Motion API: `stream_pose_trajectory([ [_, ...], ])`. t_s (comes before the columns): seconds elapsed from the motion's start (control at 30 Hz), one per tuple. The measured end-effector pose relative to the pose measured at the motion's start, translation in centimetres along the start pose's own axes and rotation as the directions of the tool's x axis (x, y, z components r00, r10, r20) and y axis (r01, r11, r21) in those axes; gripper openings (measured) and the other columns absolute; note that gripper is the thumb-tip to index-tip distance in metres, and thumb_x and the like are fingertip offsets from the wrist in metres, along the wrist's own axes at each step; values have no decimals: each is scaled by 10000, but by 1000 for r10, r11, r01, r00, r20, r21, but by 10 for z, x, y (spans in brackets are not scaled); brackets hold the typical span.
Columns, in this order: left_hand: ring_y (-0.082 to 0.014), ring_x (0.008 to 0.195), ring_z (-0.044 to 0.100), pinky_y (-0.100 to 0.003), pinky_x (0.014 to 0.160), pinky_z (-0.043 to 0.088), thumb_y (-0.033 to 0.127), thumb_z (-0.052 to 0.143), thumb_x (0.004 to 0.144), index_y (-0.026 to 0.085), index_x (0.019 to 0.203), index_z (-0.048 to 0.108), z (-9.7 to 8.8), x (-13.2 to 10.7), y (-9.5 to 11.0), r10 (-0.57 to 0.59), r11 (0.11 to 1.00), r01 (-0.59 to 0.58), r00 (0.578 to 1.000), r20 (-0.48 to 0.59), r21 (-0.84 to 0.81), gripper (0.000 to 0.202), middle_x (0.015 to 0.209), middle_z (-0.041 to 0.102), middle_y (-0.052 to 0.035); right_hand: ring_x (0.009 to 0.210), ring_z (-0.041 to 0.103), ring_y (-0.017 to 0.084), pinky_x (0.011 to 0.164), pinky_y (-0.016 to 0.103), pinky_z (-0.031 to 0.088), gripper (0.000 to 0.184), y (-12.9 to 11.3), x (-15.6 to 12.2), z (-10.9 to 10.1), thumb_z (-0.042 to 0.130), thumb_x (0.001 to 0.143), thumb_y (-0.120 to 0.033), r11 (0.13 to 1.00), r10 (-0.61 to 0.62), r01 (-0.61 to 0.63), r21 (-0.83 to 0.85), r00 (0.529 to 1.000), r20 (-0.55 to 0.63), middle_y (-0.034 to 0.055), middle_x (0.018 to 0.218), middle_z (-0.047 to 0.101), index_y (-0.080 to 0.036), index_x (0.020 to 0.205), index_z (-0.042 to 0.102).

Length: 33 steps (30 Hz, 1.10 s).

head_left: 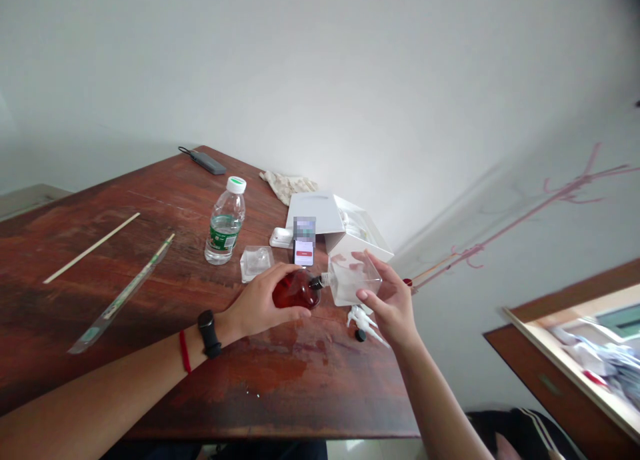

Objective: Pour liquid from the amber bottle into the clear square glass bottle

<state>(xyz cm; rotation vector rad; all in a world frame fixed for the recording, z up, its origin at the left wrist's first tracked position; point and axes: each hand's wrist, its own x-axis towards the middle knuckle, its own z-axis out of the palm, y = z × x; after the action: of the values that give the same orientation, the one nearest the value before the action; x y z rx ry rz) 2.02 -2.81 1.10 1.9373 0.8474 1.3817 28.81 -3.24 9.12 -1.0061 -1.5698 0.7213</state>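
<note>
My left hand (267, 299) is wrapped round a dark red, see-through bottle (296, 291) above the table. My right hand (393, 293) grips a clear square bottle (353, 281), which is tilted with its ribbed neck pointing left. The two necks meet mouth to mouth, with a black piece (316, 283) at the red bottle's end. Whether liquid passes between them I cannot tell. Below my right hand lie white parts that look like spray heads (364, 321) and a small black cap (360, 335).
A half-full water bottle (225, 223), a clear square dish (257, 263), a phone (304, 252) and an open white box (315, 213) stand around the hands. A bare stick (93, 248) and a wrapped one (125, 290) lie left. Wet patches (285, 373) mark the wooden table (200, 397).
</note>
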Motion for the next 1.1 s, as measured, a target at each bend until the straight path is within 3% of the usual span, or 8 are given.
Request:
stream_pose_trajectory([
  [0.43,-340,1216,692,-538,1107,525,563,899,763,240,1349,618,1,-1,1,-22,1000,22,1000,-19,-7,725,1355,707,-134,1311,666,362,1150,612,484,714,-1,1,1,982,668,-437,1000,-8,8,16,1000,5,108,1385,741,-316,1327,735],
  [1.1,-334,1179,703,-498,1054,550,546,890,776,233,1325,624,1,0,4,-36,998,36,999,-3,-50,686,1313,725,-122,1288,689,356,1121,592,526,687,-6,2,0,984,675,-399,1000,3,-3,22,1000,27,101,1383,746,-324,1314,743],
])
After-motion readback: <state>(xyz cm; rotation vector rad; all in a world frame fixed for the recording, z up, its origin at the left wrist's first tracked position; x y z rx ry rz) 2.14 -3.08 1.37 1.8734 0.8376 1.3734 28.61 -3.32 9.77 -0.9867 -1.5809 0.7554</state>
